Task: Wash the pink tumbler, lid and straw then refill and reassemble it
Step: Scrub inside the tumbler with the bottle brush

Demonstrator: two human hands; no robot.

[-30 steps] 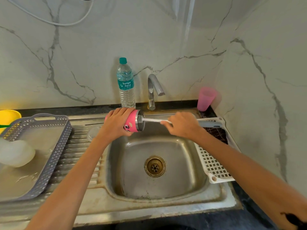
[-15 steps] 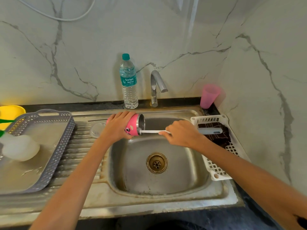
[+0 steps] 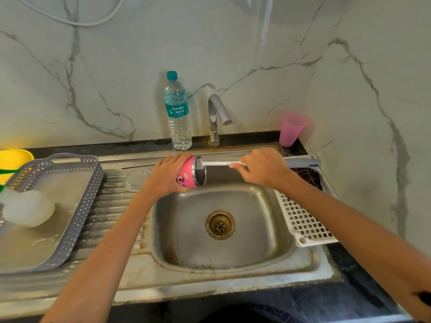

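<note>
My left hand grips the pink tumbler, which lies on its side over the sink's far left edge with its steel mouth facing right. My right hand holds a bottle brush by its white stem; the grey handle end sticks out to the right, and the bristle head sits at the tumbler's upper rim. A clear round lid lies on the ribbed drainboard just left of my left hand. A thin metal straw lies along the drainboard's back edge.
A water bottle and the tap stand behind the sink. A pink plastic cup is at the back right. A white rack holding a dark cloth flanks the sink's right. A grey basket sits on the left.
The brush has risen from the lower part of the tumbler's mouth to its upper rim. Both hands keep their grips.
</note>
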